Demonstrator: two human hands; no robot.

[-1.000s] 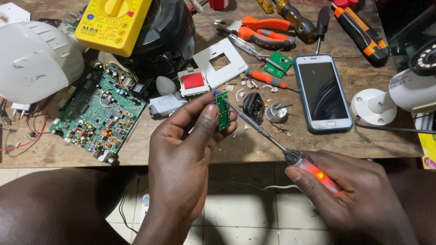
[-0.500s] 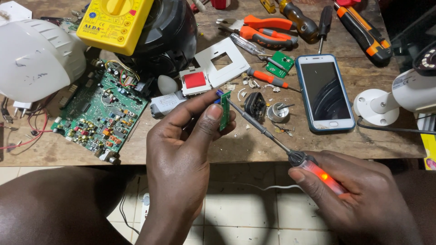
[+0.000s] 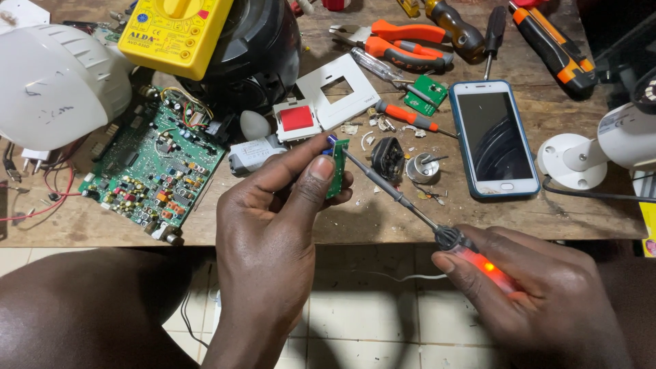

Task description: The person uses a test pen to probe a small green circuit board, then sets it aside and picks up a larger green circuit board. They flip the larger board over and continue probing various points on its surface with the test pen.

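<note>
Soldering iron (image 3: 417, 212) is the tool at work: the right hand (image 3: 540, 294) grips its glowing orange handle near the table's edge, and the long tip runs up left to touch the small board (image 3: 337, 167). That little green board stands on edge, pinched between the left hand's (image 3: 273, 225) thumb and fingers, just off the near edge of the wooden table (image 3: 383, 219). Far left lies a white dome (image 3: 58, 82), beside it a yellow meter (image 3: 174, 31) and a big circuit board (image 3: 154, 171). Right of the work lies a phone (image 3: 493, 137); orange pliers (image 3: 396, 37) lie farther back.
</note>
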